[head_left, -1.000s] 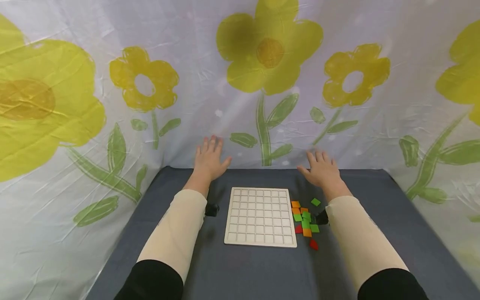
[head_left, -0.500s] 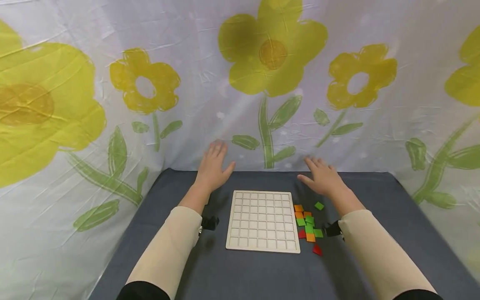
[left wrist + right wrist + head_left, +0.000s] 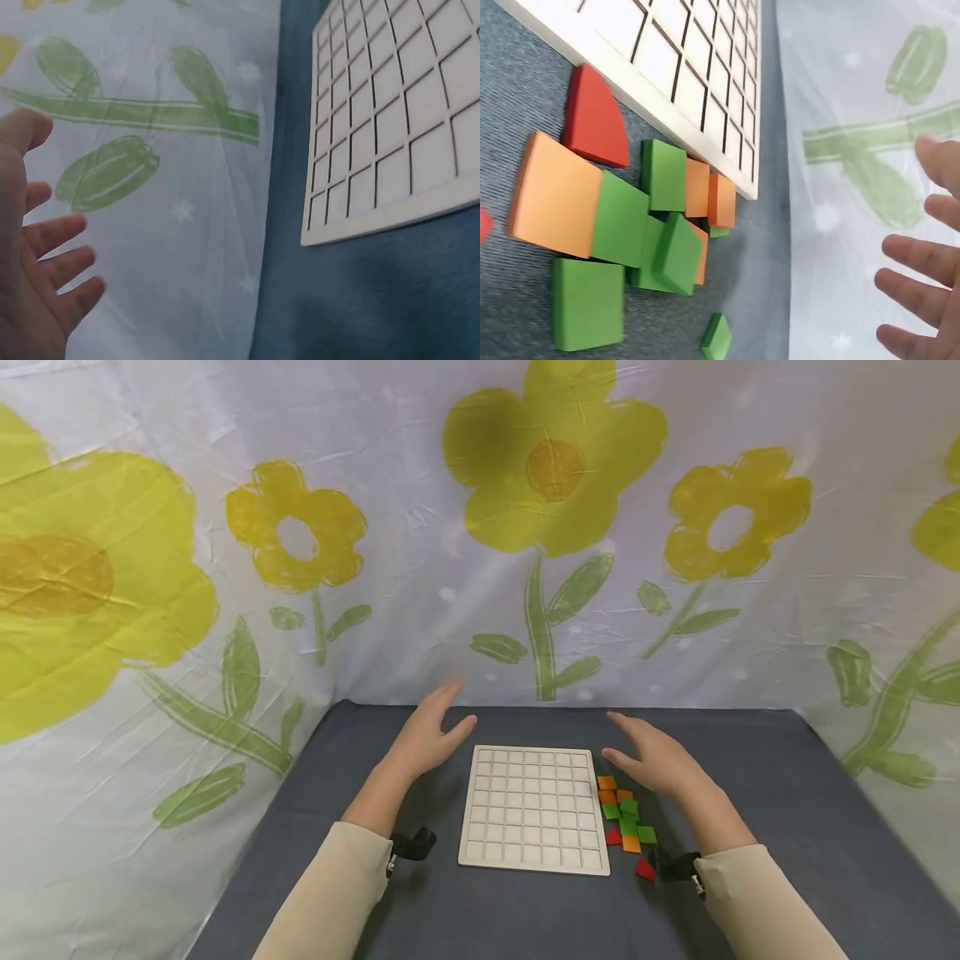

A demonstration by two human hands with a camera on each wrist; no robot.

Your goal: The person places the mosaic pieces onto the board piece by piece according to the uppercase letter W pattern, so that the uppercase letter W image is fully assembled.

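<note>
The pale wooden square board with a recessed grid [image 3: 534,810] lies flat on the dark blue-grey tablecloth [image 3: 420,918] in front of you, between your forearms. It looks stiff and fairly light, and you would do best to take it by opposite side edges. Being about as wide as it is deep, it gives you no clear long axis; its sides run away from you, set nearly straight with the table's far edge.

Just beside its right edge lies a loose heap of flat orange and green square tiles [image 3: 619,217], some overlapping, the heap's longer direction running near to far. They look rigid, light and smooth, likely to slide on each other, so pinch one across two opposite edges. A red tile with one curved edge [image 3: 592,120] lies by the board, its narrow tip towards the rim. A second red tile [image 3: 645,870] sits nearer you, and a lone green tile [image 3: 716,337] lies apart from the heap.

Your left hand [image 3: 426,737] and right hand [image 3: 660,762] are raised beyond the board's far corners, fingers loosely extended, grasping nothing. Behind hangs a white cloth with yellow flowers [image 3: 555,468].
</note>
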